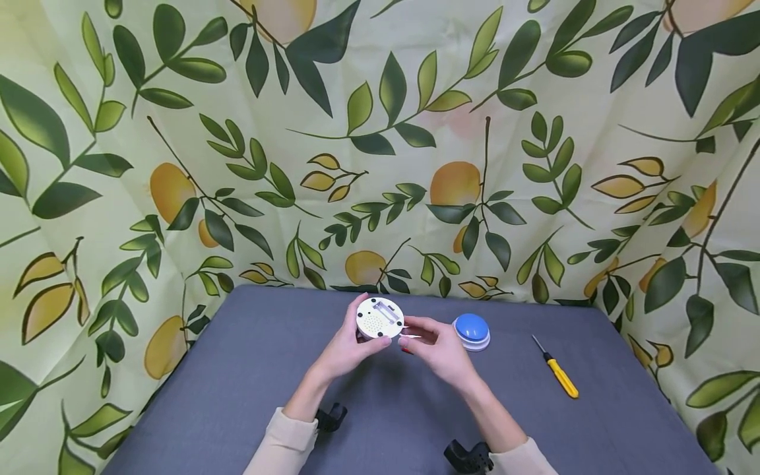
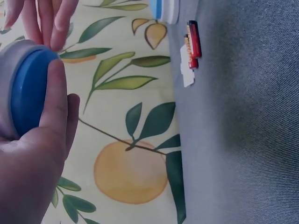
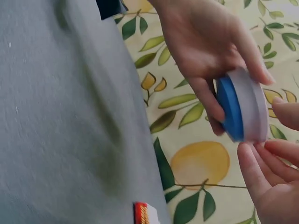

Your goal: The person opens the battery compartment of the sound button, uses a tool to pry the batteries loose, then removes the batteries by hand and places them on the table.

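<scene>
Batteries [image 2: 195, 41] with illegible gold markings [image 2: 189, 44]

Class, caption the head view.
Left hand holds a round white plastic device, right hand beside it, above a grey tabletop.

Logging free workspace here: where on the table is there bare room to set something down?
The grey table is bare left of the left hand to its left edge, and between the resting blue button and screwdriver. Crowded: around the right hand, with that button and batteries nearby.

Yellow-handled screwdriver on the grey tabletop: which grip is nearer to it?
Right. The right grip is left of the screwdriver, beside the round blue-and-white device; the left grip is farther left, holding it.
</scene>
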Available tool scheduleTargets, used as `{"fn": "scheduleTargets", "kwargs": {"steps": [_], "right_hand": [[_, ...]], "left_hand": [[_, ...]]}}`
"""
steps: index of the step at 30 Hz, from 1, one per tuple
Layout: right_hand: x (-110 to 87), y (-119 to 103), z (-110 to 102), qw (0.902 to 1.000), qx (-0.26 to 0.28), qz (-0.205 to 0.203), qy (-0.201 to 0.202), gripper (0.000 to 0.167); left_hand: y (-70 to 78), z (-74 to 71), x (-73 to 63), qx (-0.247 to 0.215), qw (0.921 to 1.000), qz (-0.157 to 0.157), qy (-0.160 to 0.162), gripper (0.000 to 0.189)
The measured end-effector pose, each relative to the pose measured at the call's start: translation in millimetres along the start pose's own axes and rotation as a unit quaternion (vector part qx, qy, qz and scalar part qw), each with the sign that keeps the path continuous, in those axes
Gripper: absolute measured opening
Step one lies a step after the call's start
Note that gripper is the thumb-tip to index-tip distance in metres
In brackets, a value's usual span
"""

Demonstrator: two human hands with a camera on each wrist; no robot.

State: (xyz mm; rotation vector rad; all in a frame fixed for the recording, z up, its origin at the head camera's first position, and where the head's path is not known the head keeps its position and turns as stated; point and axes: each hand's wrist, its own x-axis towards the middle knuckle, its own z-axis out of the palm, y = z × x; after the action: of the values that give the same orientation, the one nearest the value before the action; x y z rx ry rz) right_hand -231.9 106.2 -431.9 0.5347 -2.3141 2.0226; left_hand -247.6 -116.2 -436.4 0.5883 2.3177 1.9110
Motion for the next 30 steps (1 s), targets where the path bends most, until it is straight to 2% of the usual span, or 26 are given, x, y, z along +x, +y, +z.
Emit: {"fn": "scheduleTargets", "kwargs": {"steps": [5, 10, 17, 24, 30], "right_hand": [[1.2, 4, 11, 0.9997, 0.021, -0.004, 0.015, 0.06], [3.2, 5, 17, 0.999, 0.034, 0.002, 0.031, 0.071], [12.7, 7, 22, 0.9996, 0.009, 0.002, 0.027, 0.077], [28.0, 14, 23, 0.9996, 0.014, 0.015, -0.021, 0.074], [40.2, 30, 27, 0.9984, -0.008, 0.02, -0.052, 0.071]], "left_hand": [[-5.5, -4.4, -2.9, -0.04, 0.9984, 0.022, -0.035, 0.094], [-7.2, -10.8, -7.8, -0.031, 0.9979, 0.032, -0.047, 0.082], [-10.4, -17.9, -10.7, -0.03, 0.999, 0.022, -0.026, 0.072], [-12.7, -25.5, -7.8, -0.003, 0.9995, -0.008, 0.032, 0.071], [-21.9, -32.4, -3.9, 0.018, 0.9982, -0.04, 0.04, 0.069]]}}
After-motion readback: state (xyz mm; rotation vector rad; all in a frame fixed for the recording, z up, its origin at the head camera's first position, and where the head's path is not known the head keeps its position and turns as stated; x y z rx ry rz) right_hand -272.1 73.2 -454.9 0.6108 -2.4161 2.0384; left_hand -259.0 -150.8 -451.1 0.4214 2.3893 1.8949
